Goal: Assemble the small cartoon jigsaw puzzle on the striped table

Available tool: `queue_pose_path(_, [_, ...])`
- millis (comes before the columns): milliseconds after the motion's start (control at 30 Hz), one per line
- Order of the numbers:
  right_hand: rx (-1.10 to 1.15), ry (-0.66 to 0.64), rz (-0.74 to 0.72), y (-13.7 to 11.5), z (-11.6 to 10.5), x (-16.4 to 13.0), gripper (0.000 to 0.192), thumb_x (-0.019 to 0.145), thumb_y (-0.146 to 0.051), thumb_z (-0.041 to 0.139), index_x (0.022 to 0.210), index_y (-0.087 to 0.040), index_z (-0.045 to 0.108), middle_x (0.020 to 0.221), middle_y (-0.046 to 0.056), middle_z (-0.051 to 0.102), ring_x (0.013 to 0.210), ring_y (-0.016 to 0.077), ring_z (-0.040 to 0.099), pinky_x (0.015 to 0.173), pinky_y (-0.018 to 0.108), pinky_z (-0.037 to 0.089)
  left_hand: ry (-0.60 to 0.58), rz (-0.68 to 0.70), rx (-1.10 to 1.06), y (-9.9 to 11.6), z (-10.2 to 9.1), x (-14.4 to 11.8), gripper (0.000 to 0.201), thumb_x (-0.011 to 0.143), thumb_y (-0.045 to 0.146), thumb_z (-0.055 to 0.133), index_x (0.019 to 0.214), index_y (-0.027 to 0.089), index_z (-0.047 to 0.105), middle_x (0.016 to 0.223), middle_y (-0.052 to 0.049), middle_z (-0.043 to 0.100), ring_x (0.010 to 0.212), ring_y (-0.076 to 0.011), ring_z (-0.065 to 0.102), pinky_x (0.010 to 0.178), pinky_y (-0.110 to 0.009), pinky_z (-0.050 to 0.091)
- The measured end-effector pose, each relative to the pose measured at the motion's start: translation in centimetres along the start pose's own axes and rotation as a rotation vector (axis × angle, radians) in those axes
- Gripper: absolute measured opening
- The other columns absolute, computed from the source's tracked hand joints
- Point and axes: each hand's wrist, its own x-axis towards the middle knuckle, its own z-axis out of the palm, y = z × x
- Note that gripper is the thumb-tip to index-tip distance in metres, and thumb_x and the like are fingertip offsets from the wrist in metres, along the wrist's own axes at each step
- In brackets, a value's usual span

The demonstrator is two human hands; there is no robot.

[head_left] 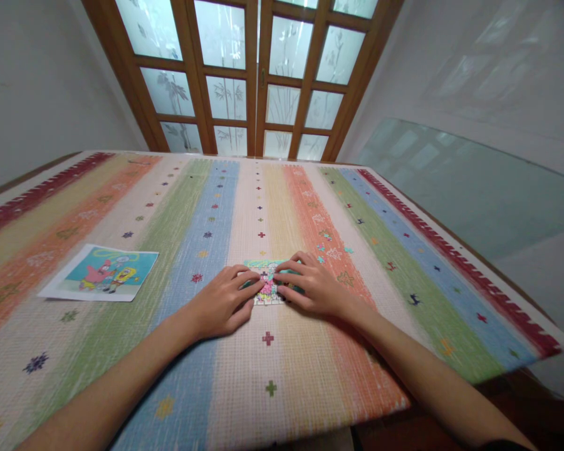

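A small jigsaw puzzle (266, 299), partly put together in pink, green and white, lies flat on the striped tablecloth between my hands. My left hand (225, 300) comes in from its left side, fingers bent and apart, with the fingertips resting on the pieces and the thumb by the lower left corner. From the right, my right hand (313, 285) reaches over the puzzle with its fingers spread and the tips on its surface. Both hands cover part of the picture. I see no piece lifted in either hand.
Several loose teal puzzle pieces (326, 235) lie beyond my right hand. A printed sheet with cartoon figures (108, 274) rests at the left on the tablecloth (270, 357). Wooden doors with frosted panes (225, 94) stand behind the table, and a glass panel (470, 181) leans at the right wall.
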Motion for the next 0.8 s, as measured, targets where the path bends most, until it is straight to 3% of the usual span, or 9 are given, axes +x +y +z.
queue_pose_path(400, [-0.103, -0.085, -0.037, 0.09, -0.28, -0.02, 0.030, 0.106, -0.038, 0.052, 0.116, -0.022, 0.075, 0.114, 0.011, 0.069, 0.102, 0.0260, 0.056, 0.090, 0.043, 0.045, 0.000, 0.007, -0.015, -0.23, 0.19, -0.29, 0.038, 0.098, 0.018, 0.049, 0.133, 0.018, 0.063, 0.131, -0.010, 0.070, 0.119, -0.0321, 0.056, 0.098, -0.052, 0.051])
queue_pose_path(800, [-0.096, -0.096, -0.031, 0.10, -0.13, 0.09, 0.032, 0.107, -0.038, 0.049, 0.115, -0.021, 0.075, 0.108, 0.011, 0.069, 0.099, 0.0248, 0.057, 0.089, 0.041, 0.045, 0.003, -0.003, -0.005, -0.15, 0.09, -0.14, 0.040, 0.097, 0.018, 0.050, 0.135, 0.017, 0.062, 0.131, -0.013, 0.066, 0.120, -0.0307, 0.056, 0.101, -0.051, 0.051])
